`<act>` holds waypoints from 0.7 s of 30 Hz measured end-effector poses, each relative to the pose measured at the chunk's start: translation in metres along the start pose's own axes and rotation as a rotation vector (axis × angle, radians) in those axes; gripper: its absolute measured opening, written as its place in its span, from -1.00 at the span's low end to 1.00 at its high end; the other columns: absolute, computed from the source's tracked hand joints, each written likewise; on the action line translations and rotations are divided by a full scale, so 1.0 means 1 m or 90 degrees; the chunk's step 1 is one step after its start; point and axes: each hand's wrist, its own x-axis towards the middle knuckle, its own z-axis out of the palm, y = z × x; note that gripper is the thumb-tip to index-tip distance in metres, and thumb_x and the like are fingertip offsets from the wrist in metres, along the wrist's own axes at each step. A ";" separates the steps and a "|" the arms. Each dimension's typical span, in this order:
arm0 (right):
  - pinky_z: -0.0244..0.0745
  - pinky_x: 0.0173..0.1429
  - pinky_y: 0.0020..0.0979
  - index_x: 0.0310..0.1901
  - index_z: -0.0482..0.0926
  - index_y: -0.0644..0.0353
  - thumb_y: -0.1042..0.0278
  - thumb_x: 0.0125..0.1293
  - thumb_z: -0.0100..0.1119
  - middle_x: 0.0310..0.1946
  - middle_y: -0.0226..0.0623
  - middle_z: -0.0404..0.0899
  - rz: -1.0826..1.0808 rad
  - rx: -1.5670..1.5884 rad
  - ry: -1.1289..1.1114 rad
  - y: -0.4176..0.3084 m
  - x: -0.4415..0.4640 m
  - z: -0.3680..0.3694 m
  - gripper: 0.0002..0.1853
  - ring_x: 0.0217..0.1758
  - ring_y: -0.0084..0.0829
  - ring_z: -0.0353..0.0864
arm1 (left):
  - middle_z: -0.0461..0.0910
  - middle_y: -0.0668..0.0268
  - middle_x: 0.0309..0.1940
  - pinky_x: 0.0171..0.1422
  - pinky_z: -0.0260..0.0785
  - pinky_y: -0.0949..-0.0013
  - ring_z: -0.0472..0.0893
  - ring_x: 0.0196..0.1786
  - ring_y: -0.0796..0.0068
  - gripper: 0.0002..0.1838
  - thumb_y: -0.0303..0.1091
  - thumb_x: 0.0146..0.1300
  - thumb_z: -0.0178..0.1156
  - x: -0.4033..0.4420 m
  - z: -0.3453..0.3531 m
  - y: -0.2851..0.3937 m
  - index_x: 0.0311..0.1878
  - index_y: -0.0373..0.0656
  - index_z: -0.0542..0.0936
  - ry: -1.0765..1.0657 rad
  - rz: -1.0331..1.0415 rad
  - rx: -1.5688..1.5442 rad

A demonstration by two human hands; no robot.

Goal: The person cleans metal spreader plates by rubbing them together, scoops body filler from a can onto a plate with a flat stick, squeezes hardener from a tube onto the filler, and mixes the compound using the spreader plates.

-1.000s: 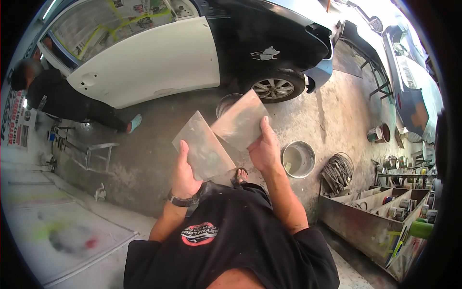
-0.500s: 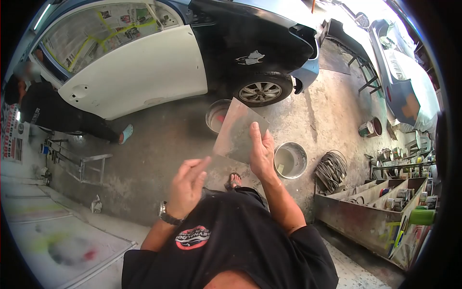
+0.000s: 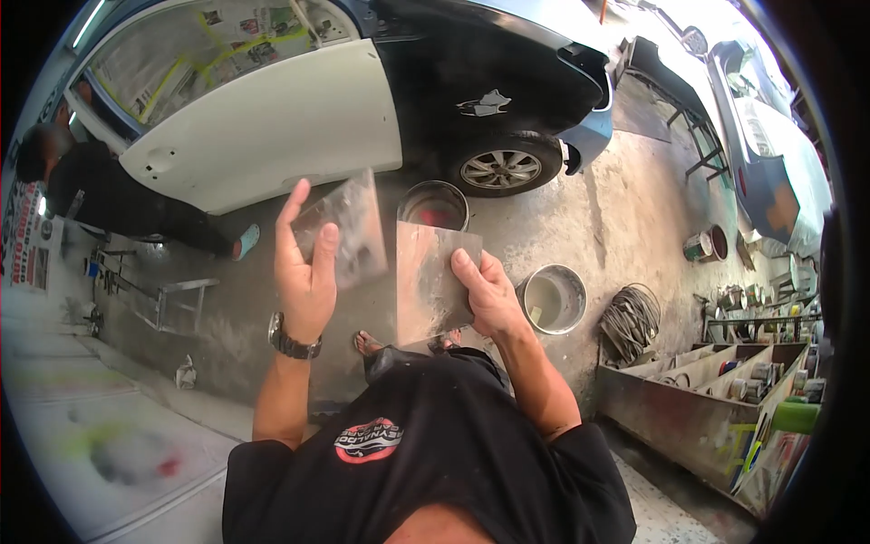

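Out front, my R hand (image 3: 490,295) is clamping a pink-smeared rect. plate (image 3: 428,279); my L hand (image 3: 304,283) is gripping a blurred 2nd plate (image 3: 359,234) just beside it. Beyond, a round basin (image 3: 433,194) is sitting nr a car wheel (image 3: 504,169).

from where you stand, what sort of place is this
Probably a car body repair shop: the car is masked with taped newspaper, its white door contrasts with the black body panel beside it, and metal buckets stand on the floor.
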 end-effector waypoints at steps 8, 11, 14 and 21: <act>0.58 0.05 -0.46 0.20 0.55 0.27 0.10 0.57 0.11 -0.05 -0.39 0.68 -0.007 0.025 0.021 0.014 0.011 0.001 -0.59 -0.07 -0.61 0.65 | 0.60 0.53 -0.29 -0.27 0.14 0.63 0.32 -0.36 0.86 -0.80 -0.41 0.50 0.18 -0.038 0.013 -0.007 0.06 -0.30 0.66 -0.260 -0.298 -0.389; 0.57 0.03 -0.47 0.17 0.56 0.29 0.11 0.56 0.13 -0.08 -0.40 0.68 -0.029 -0.004 0.030 0.020 0.013 0.000 -0.60 -0.09 -0.63 0.64 | 0.67 0.47 -0.29 -0.16 0.34 0.60 0.48 -0.27 0.79 -0.79 -0.33 0.47 0.26 -0.042 0.017 -0.005 -0.07 -0.30 0.71 -0.246 -0.272 -0.358; 0.57 0.01 -0.48 0.14 0.58 0.29 0.11 0.55 0.15 -0.11 -0.41 0.68 -0.060 -0.047 0.043 0.020 0.015 -0.001 -0.61 -0.09 -0.64 0.62 | 0.70 0.43 -0.28 -0.10 0.42 0.57 0.55 -0.22 0.74 -0.76 -0.27 0.45 0.31 -0.045 0.016 0.001 -0.11 -0.30 0.71 -0.267 -0.284 -0.282; 0.52 -0.01 -0.48 0.17 0.54 0.24 0.11 0.61 0.05 -0.18 -0.46 0.61 -0.152 -0.016 0.153 0.026 0.033 -0.015 -0.63 -0.16 -0.62 0.58 | 0.66 0.44 -0.25 -0.05 0.41 0.56 0.54 -0.17 0.74 -0.79 -0.29 0.48 0.27 -0.072 0.028 -0.017 -0.10 -0.28 0.66 -0.132 -0.387 -0.381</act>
